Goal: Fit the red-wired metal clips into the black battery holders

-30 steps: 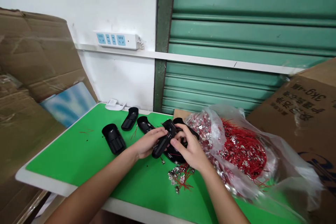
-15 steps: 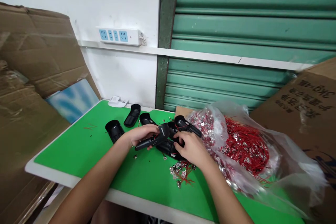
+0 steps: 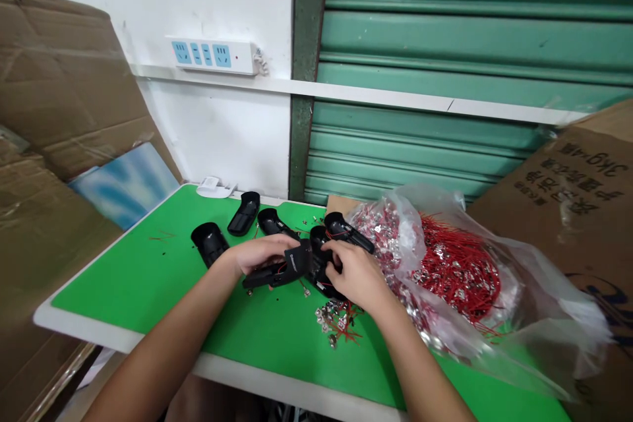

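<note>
Our left hand: grip clenched on one black shell, held low over the counter. Our right hand: grip pinching a second shell, touching the first. We judge it early days: four loose shells lie behind the hands, and we cannot tell if any is wired. One small heap of red leads sits by our right wrist, one full bag beside it.

Left hand, right hand meet; grips closed.
</note>
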### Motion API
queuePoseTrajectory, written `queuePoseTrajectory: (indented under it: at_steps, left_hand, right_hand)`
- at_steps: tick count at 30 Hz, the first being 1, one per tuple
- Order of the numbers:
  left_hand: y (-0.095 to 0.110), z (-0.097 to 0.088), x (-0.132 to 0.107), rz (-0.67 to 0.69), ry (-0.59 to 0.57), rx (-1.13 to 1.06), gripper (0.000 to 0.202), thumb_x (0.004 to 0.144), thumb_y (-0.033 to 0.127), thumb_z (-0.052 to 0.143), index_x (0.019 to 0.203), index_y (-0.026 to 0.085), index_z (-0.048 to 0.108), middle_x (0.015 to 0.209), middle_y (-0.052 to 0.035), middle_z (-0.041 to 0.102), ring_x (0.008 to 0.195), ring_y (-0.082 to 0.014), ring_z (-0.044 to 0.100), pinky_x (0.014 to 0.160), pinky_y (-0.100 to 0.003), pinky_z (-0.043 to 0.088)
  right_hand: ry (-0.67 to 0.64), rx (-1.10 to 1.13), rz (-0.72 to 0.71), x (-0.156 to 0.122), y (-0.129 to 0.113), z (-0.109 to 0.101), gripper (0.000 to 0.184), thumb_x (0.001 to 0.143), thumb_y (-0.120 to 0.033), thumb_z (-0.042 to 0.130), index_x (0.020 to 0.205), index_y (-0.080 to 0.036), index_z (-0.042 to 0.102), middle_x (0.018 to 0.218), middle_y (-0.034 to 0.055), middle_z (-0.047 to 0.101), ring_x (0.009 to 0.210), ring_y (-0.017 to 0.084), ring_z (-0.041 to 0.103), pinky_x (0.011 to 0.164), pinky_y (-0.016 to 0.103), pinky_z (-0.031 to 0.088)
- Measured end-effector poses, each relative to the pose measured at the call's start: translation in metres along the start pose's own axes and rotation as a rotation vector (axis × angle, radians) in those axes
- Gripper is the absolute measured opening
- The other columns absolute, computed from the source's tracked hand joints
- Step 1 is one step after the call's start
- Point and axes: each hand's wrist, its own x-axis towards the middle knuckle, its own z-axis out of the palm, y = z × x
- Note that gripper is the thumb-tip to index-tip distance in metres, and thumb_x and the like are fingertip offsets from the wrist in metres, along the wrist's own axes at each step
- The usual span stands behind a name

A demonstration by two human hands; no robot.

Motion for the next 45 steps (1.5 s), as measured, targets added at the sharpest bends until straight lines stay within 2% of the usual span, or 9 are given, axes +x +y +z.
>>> queuePoseTrajectory:
  at_steps: [5, 11, 16, 22, 25, 29, 33, 40, 45]
  left_hand:
    - [0.005, -0.001, -0.001, -0.041, -0.057, 0.038, 0.029, 0.068, 0.038, 0.072, 0.087, 0.016, 0.073, 0.080, -0.0053, 0.067, 0.061, -0.0151, 0.056, 0.049, -0.025, 0.041]
    - [0.002, -0.004, 0.000, 0.001, -0.078, 0.054, 0.026, 0.070, 0.037, 0.071, 0.083, 0.015, 0.073, 0.083, -0.0071, 0.070, 0.065, -0.0149, 0.058, 0.058, -0.027, 0.047]
    - [-0.005, -0.011, 0.005, 0.063, -0.079, 0.059, 0.021, 0.072, 0.035, 0.072, 0.081, 0.016, 0.073, 0.092, -0.0072, 0.074, 0.088, -0.0199, 0.066, 0.084, -0.031, 0.052]
    - [-0.007, -0.018, 0.007, 0.069, -0.021, 0.120, 0.017, 0.071, 0.028, 0.070, 0.082, 0.016, 0.074, 0.093, -0.0048, 0.073, 0.086, -0.0170, 0.064, 0.083, -0.028, 0.049]
    - [0.000, -0.014, 0.003, 0.054, -0.104, 0.146, 0.020, 0.072, 0.030, 0.067, 0.085, 0.016, 0.074, 0.093, -0.0062, 0.073, 0.085, -0.0185, 0.065, 0.083, -0.030, 0.049]
    - [0.010, -0.012, -0.001, 0.072, -0.244, 0.261, 0.028, 0.077, 0.035, 0.062, 0.096, 0.020, 0.075, 0.104, -0.0055, 0.074, 0.103, -0.0227, 0.066, 0.093, -0.031, 0.048]
    - [0.003, -0.024, 0.007, 0.133, -0.175, 0.484, 0.023, 0.082, 0.032, 0.056, 0.086, 0.019, 0.075, 0.110, -0.0043, 0.073, 0.110, -0.0215, 0.062, 0.101, -0.029, 0.044]
    - [-0.005, -0.023, 0.014, 0.122, -0.282, 0.485, 0.036, 0.092, 0.046, 0.053, 0.093, 0.016, 0.073, 0.099, -0.0066, 0.072, 0.088, -0.0190, 0.062, 0.081, -0.026, 0.047]
    - [0.006, -0.012, 0.006, 0.122, -0.420, 0.424, 0.022, 0.086, 0.036, 0.063, 0.093, 0.017, 0.071, 0.090, -0.0023, 0.068, 0.082, -0.0159, 0.059, 0.079, -0.024, 0.045]
  right_hand:
    - [0.119, 0.305, -0.158, 0.000, 0.002, -0.003, 0.035, 0.077, -0.006, 0.055, 0.106, -0.022, 0.068, 0.100, 0.0052, 0.062, 0.094, 0.020, 0.062, 0.088, 0.036, 0.051]
    - [0.141, 0.271, -0.235, 0.000, 0.003, 0.001, 0.012, 0.086, -0.017, 0.066, 0.095, -0.023, 0.071, 0.126, 0.0102, 0.057, 0.124, 0.027, 0.054, 0.109, 0.048, 0.042]
    - [0.017, 0.288, -0.274, 0.001, 0.001, 0.000, 0.010, 0.091, -0.016, 0.063, 0.092, -0.021, 0.071, 0.103, 0.0060, 0.069, 0.101, 0.022, 0.060, 0.096, 0.041, 0.046]
    - [-0.034, 0.415, -0.225, 0.002, -0.003, -0.008, 0.013, 0.092, -0.016, 0.061, 0.087, -0.022, 0.071, 0.087, 0.0014, 0.071, 0.086, 0.018, 0.064, 0.085, 0.034, 0.047]
    - [-0.056, 0.471, -0.215, 0.001, -0.003, -0.009, 0.014, 0.092, -0.017, 0.060, 0.086, -0.022, 0.072, 0.087, 0.0008, 0.072, 0.083, 0.016, 0.065, 0.082, 0.032, 0.048]
    - [-0.054, 0.498, -0.226, 0.002, -0.003, -0.009, 0.015, 0.091, -0.016, 0.060, 0.085, -0.021, 0.072, 0.086, 0.0005, 0.073, 0.082, 0.015, 0.065, 0.081, 0.031, 0.048]
    - [-0.007, 0.507, -0.260, 0.002, -0.003, -0.010, 0.015, 0.090, -0.015, 0.059, 0.082, -0.020, 0.070, 0.082, 0.0007, 0.071, 0.077, 0.015, 0.064, 0.076, 0.030, 0.048]
    - [-0.052, 0.618, -0.200, 0.002, -0.005, -0.008, 0.013, 0.087, -0.016, 0.056, 0.081, -0.019, 0.068, 0.078, 0.0005, 0.069, 0.072, 0.014, 0.062, 0.070, 0.028, 0.049]
    - [-0.101, 0.739, -0.114, 0.001, -0.004, -0.006, 0.010, 0.087, -0.024, 0.058, 0.085, -0.020, 0.067, 0.080, 0.0012, 0.069, 0.075, 0.015, 0.064, 0.070, 0.029, 0.050]
